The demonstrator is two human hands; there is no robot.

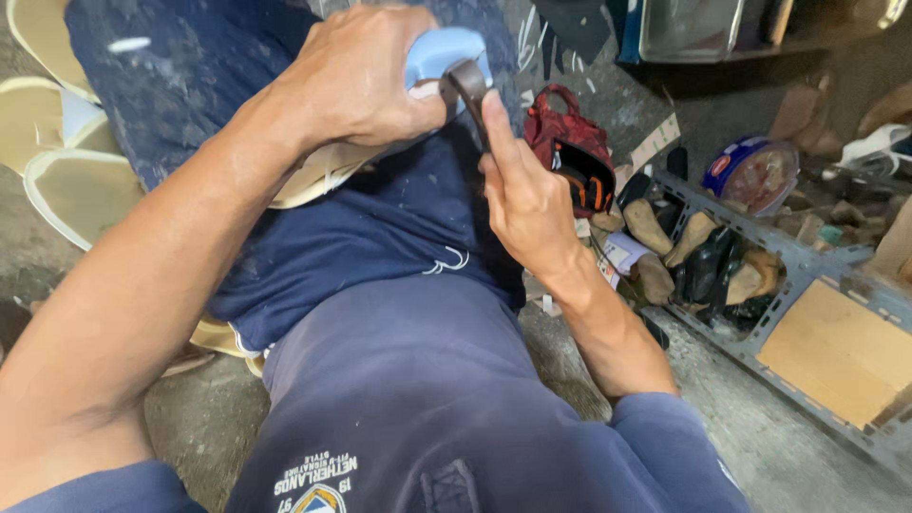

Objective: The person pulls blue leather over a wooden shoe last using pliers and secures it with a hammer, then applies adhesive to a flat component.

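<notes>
**Both hands on a shoe last over the lap**

Left hand (356,81): closed around a light blue last (439,57), gripping it from above and pressing it against the lap. A cream sole (318,176) shows beneath the wrist, resting on the thigh.

Right hand (522,195): fingers curled, index finger extended upward along a brown leather strip (467,84), which it pins against the front of the last. The thumb is hidden behind the hand.

Position: last and strip sit at upper centre of the view, above the dark blue shorts (380,228), between the two hands.

Surroundings: more cream soles (57,180) lie on the floor to the left. To the right, a red bag (560,128) sits just beyond the right hand; a grey metal rack (807,275) lies on the floor holding tan and black lasts (703,256). A round blue-rimmed tin (750,171) sits behind it.
</notes>
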